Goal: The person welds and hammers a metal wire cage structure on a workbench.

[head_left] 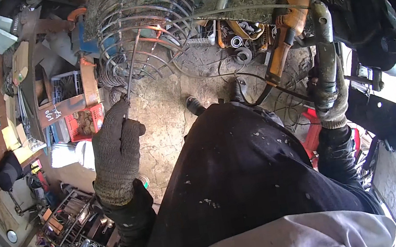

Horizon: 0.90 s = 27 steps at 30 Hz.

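From the head camera, looking down past my dark trouser leg [249, 177] to the stone floor [165, 113]:

My left hand [116, 153], in a worn grey knit glove, is clenched round the near end of a thin rusty metal rod [132, 66]. I hold it low on the shaft so its far tip reaches up into the round cage of curved wire hoops [145, 27] standing on the floor at far left-centre; the rod runs from my fist up to the hoops, and its tip looks to touch one, though I cannot tell for sure.

My right hand [333, 101], also gloved, is wrapped tight round the grey body of an orange angle grinder [290, 19], well off to the right. The tool points away from me with its disc at the far end, apart from the cage, and its black cable [254, 82] loops across the floor between my feet and the cage.

Left of the cage stand a red plastic crate [84, 124] and rusty steel scraps [60, 68], near but not touching my hand.
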Each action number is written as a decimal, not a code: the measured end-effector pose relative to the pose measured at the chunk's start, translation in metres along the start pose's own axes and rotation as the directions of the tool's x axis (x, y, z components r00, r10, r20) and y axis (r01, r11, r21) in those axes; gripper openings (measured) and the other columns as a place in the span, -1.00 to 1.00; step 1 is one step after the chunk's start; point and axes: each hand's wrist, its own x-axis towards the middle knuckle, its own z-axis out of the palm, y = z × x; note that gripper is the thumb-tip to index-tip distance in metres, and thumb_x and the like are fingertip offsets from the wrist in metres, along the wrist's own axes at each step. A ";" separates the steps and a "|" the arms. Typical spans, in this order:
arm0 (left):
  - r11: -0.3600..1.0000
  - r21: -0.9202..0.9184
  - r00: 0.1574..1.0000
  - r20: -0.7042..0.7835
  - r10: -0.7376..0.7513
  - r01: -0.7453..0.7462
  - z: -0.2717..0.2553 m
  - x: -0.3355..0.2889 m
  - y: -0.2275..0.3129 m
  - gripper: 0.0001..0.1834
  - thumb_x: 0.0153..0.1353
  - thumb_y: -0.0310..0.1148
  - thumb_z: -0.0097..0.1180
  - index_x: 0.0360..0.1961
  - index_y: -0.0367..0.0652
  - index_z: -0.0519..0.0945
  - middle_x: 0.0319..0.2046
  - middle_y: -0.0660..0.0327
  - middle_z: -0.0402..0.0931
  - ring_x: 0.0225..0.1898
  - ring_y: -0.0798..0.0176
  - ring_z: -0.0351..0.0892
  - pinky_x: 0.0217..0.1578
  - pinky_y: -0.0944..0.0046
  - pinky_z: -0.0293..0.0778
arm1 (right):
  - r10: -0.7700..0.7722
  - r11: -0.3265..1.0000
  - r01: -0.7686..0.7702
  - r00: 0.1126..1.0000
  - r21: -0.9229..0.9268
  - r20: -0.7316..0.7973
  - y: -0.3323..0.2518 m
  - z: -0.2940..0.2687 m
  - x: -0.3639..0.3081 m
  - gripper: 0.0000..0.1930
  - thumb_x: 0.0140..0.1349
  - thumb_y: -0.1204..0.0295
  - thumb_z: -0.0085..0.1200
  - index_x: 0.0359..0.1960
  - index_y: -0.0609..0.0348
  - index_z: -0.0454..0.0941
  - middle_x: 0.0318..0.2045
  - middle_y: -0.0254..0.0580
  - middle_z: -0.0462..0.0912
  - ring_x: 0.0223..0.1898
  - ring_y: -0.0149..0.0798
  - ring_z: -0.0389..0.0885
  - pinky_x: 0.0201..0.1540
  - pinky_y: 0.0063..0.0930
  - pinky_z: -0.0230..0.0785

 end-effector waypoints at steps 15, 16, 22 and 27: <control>1.000 -0.009 1.000 0.004 0.024 -0.024 0.001 0.000 0.001 -0.65 0.32 -0.62 -0.01 0.13 -0.40 0.46 -0.34 0.06 0.60 -0.37 0.24 0.65 -0.33 0.26 0.57 | -0.124 0.986 0.127 0.992 -0.109 0.028 0.027 -0.009 -0.001 -0.37 0.35 0.42 0.13 0.44 0.10 0.21 -0.16 -0.22 0.60 -0.30 -0.46 0.58 -0.37 -0.64 0.50; 0.992 0.083 0.996 0.018 0.093 -0.094 0.000 -0.001 -0.002 -0.65 0.32 -0.62 -0.01 0.13 -0.40 0.47 -0.32 0.05 0.60 -0.37 0.25 0.66 -0.33 0.26 0.58 | -0.093 0.995 0.094 0.995 -0.038 0.019 0.029 -0.010 -0.001 -0.38 0.36 0.44 0.10 0.44 0.10 0.20 -0.13 -0.20 0.60 -0.28 -0.45 0.59 -0.35 -0.63 0.52; 0.993 0.094 0.997 0.030 0.064 -0.067 0.000 -0.001 0.002 -0.65 0.34 -0.59 -0.01 0.15 -0.39 0.47 -0.30 0.05 0.61 -0.36 0.26 0.66 -0.31 0.27 0.57 | -0.116 0.993 0.115 0.989 0.010 0.089 0.026 -0.008 -0.002 -0.42 0.43 0.57 -0.13 0.48 0.07 0.13 0.12 -0.02 0.51 -0.10 -0.31 0.60 -0.22 -0.54 0.60; 0.999 -0.005 0.999 0.011 -0.046 0.046 0.001 -0.001 0.004 -0.64 0.35 -0.55 0.00 0.16 -0.38 0.47 -0.32 0.05 0.62 -0.36 0.26 0.66 -0.32 0.27 0.56 | -0.066 0.998 0.065 0.993 0.011 0.102 0.019 -0.007 0.000 -0.28 0.22 0.62 0.12 0.45 0.21 0.18 0.24 -0.08 0.47 0.13 -0.27 0.52 0.13 -0.42 0.45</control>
